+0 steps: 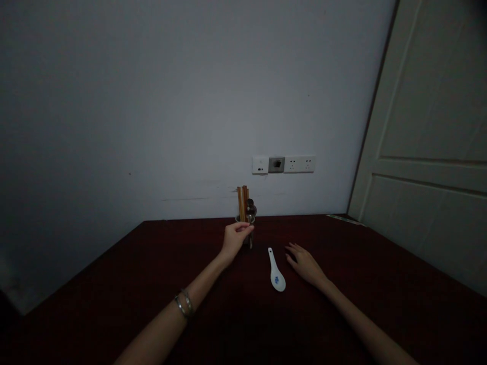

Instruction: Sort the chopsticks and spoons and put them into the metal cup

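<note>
My left hand [235, 240] is closed in a pinch on a thin metal utensil [250, 238], held upright in front of a small holder. Several wooden chopsticks [242, 204] and dark round-ended utensils [251, 207] stand in the holder [238, 218], which my left hand partly hides. A white ceramic spoon [277, 276] with a blue pattern lies on the table between my hands, its handle pointing away from me. Just right of the spoon, my right hand [303, 262] rests on the table, palm down, fingers apart and holding nothing.
The dark red table [125, 284] runs back to a pale wall with sockets [300, 163] above its far edge. A flat strip [345, 219] lies at the back right corner. A light door [429, 137] stands at the right.
</note>
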Motion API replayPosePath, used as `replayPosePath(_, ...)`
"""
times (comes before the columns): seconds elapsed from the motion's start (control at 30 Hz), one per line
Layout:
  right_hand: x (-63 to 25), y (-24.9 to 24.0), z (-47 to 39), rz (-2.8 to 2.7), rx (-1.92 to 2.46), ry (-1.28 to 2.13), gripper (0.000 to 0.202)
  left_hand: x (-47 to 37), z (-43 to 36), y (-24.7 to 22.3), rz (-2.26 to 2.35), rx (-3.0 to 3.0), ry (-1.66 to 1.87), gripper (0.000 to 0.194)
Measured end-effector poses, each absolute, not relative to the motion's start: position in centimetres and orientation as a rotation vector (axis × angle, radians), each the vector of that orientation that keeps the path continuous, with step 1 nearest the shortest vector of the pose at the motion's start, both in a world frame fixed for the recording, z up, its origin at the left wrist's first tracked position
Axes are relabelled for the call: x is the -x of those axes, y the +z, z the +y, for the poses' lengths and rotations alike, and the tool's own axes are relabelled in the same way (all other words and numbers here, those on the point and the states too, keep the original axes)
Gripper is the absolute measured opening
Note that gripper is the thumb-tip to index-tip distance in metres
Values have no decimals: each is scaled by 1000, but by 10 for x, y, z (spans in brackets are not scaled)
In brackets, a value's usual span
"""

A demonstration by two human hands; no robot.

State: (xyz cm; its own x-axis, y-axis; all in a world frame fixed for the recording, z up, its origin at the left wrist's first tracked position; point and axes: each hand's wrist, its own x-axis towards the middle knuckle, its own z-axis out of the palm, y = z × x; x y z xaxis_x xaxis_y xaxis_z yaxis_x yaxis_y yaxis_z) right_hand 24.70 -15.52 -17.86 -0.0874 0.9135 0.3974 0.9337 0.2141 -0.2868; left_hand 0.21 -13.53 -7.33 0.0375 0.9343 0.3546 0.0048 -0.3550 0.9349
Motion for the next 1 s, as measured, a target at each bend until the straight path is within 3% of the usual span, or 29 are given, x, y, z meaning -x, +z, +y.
replayPosePath(0.3, -247, -180, -154, -2014, 1722, -63, 45, -6, -139, -86, 940, -1217, 1364, 35)
replayPosePath(0.47, -254, -175, -151, -1938, 1601, 91, 40, -5, -139, -89, 970, -1223, 1332, 36)
replayPosePath(0.63, -235, -117, -151, -1813, 1346, 200, 27, -5, -138, -92, 985, -1252, 1295, 34)
replayPosePath(0.83, -187, -19, -148, -1919, 1021, 90, 25, -7, -142, -96, 1005, -1282, 1247, 28)
replayPosePath(1.0, -169, 13, -144, -2137, 988, -50, 21, -11, -145, -98, 999, -1288, 1236, 26)
